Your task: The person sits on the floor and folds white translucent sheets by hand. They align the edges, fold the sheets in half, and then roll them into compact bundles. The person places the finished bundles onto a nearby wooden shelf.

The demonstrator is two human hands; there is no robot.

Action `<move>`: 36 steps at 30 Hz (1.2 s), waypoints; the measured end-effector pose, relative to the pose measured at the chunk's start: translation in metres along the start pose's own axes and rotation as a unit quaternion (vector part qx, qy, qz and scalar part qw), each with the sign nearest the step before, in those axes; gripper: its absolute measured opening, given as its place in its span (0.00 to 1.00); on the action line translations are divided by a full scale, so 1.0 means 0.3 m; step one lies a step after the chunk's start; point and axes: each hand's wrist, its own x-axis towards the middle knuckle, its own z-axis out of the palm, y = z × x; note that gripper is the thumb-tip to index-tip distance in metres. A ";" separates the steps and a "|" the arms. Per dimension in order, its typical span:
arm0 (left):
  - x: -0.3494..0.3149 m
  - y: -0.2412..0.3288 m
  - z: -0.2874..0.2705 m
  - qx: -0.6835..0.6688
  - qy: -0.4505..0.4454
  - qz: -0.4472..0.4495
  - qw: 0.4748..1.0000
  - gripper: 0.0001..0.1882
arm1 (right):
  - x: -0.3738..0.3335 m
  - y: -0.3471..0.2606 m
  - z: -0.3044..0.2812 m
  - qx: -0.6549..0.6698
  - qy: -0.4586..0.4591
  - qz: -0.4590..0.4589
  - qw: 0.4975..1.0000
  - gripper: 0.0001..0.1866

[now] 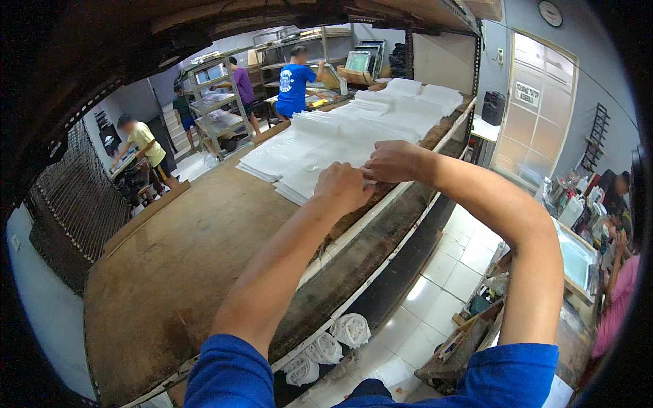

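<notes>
Stacks of thin, whitish, translucent plastic sheets or bags [354, 129] lie in overlapping layers along the far half of a worn wooden shelf [183, 238]. My left hand [343, 188] is at the near edge of the closest stack, its fingers curled closed. Touching or nearly touching it, my right hand [393, 162] comes in from the right with the wrist bent and its fingers also closed. Both hands meet over the shelf's front edge. Their fingertips are turned away or covered, so what lies between them cannot be seen.
Below is a lower shelf level with white rolled bundles [350, 330]. A metal rack [216, 109] and several people stand beyond the shelf. At right are a cluttered bench with a framed screen [577, 255], a person in pink [617, 306] and a door [534, 109].
</notes>
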 end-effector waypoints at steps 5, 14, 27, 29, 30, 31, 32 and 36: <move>-0.012 0.014 0.024 -0.028 0.067 -0.002 0.997 0.28 | -0.055 -0.003 0.083 0.098 0.137 0.034 0.985 0.08; -0.036 0.030 -0.018 0.022 0.066 -0.033 0.997 0.18 | -0.057 -0.065 0.046 0.082 0.234 0.092 0.964 0.10; -0.262 0.024 -0.232 0.129 0.134 0.014 0.982 0.13 | -0.207 -0.230 -0.254 0.229 0.180 0.250 0.923 0.27; -0.325 -0.005 -0.288 0.146 0.125 0.016 0.981 0.12 | -0.227 -0.283 -0.383 0.225 0.200 0.265 0.916 0.26; -0.386 0.006 -0.344 0.160 0.121 0.022 0.979 0.12 | -0.243 -0.308 -0.442 0.224 0.208 0.273 0.912 0.25; -0.450 0.043 -0.393 0.154 0.124 0.022 0.980 0.12 | -0.272 -0.324 -0.483 0.223 0.226 0.264 0.911 0.19; -0.518 0.085 -0.443 0.145 0.128 0.023 0.981 0.12 | -0.310 -0.343 -0.534 0.200 0.242 0.260 0.913 0.14; -0.883 0.120 -0.563 -0.012 0.203 0.018 0.979 0.33 | -0.378 -0.470 -0.744 0.159 0.262 0.217 0.927 0.12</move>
